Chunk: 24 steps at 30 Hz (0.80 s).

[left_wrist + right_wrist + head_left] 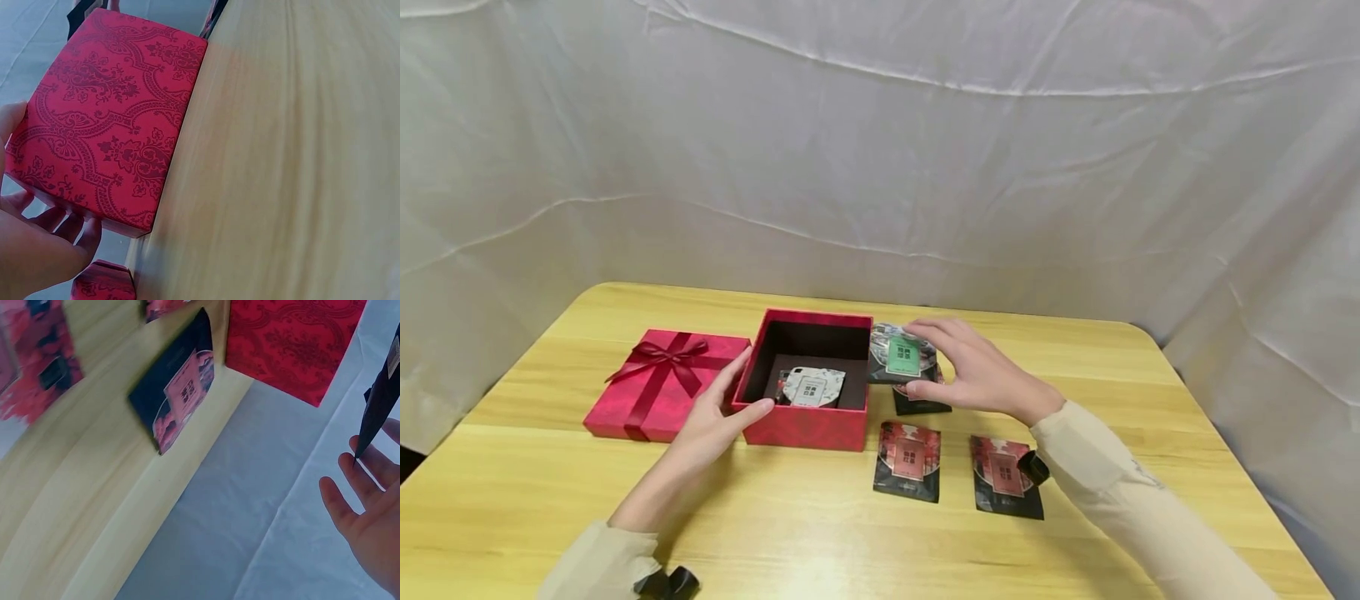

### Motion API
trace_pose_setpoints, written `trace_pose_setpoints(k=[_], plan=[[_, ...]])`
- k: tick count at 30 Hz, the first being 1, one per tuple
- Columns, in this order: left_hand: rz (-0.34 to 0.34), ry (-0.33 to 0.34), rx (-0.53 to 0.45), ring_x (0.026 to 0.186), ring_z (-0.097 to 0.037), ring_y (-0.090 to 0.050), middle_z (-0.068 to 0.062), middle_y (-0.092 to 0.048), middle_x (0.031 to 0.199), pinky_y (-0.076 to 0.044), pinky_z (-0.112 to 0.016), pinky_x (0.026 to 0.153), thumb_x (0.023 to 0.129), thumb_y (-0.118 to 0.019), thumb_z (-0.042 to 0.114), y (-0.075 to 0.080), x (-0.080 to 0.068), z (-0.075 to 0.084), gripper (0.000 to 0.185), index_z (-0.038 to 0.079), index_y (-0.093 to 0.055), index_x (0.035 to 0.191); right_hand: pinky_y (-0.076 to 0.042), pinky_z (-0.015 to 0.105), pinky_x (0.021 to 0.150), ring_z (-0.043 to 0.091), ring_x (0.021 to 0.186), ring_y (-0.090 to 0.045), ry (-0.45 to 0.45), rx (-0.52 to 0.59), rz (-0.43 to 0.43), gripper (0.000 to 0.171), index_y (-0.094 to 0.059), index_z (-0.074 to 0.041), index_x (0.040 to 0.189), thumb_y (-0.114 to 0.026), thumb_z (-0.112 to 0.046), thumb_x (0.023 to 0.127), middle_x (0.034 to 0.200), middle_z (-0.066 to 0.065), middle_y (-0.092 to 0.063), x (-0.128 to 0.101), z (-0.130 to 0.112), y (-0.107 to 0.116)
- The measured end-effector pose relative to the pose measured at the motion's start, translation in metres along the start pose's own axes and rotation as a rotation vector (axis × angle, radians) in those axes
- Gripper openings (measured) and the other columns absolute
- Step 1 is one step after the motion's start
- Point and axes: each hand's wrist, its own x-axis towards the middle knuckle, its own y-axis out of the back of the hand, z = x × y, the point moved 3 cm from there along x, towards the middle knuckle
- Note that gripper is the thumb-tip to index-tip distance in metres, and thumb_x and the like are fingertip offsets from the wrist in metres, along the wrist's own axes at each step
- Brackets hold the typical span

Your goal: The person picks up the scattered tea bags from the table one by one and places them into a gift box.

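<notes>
Left hand (718,412) rests against the left front corner of the open red box (808,429), fingers along its side wall and thumb on the rim, lightly curled round that corner; right hand (973,371) pinches the green-label sachet (901,355) by its edges, held just beside the box's right wall, above another dark sachet (921,404) on the table; a white-label sachet (811,387) lies inside the box on the dark floor, room left behind it; ribbon-tied lid (658,379) sits just left of the box, touching or nearly so; two red-label sachets (907,460) (1006,477) lie flat in front of the right forearm, apart from each other; bare wooden table (820,533) toward the near edge.
</notes>
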Motion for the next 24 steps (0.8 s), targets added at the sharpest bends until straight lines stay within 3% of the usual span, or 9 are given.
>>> trace_pose_setpoints(k=[12, 24], plan=[[0.000, -0.002, 0.010, 0.137, -0.033, -0.026, -0.014, -0.027, 0.155, -0.023, -0.058, 0.107, 0.093, -0.065, 0.022, 0.002, 0.000, 0.000, 0.080, 0.024, -0.017, 0.156, -0.038, 0.047, 0.100, 0.023, 0.127, -0.040, 0.054, -0.013, 0.013, 0.069, -0.047, -0.011, 0.143, -0.065, -0.046, 0.086, 0.143, 0.008, -0.045, 0.019, -0.012, -0.004], [-0.004, -0.003, 0.027, 0.137, -0.035, -0.026, -0.016, -0.026, 0.155, -0.024, -0.060, 0.106, 0.093, -0.065, 0.020, 0.003, -0.001, -0.002, 0.082, 0.023, -0.015, 0.157, -0.040, 0.046, 0.098, 0.024, 0.122, -0.044, 0.086, -0.060, -0.030, 0.071, -0.047, -0.009, 0.143, -0.066, -0.048, 0.086, 0.140, 0.009, -0.048, 0.035, -0.026, -0.005]])
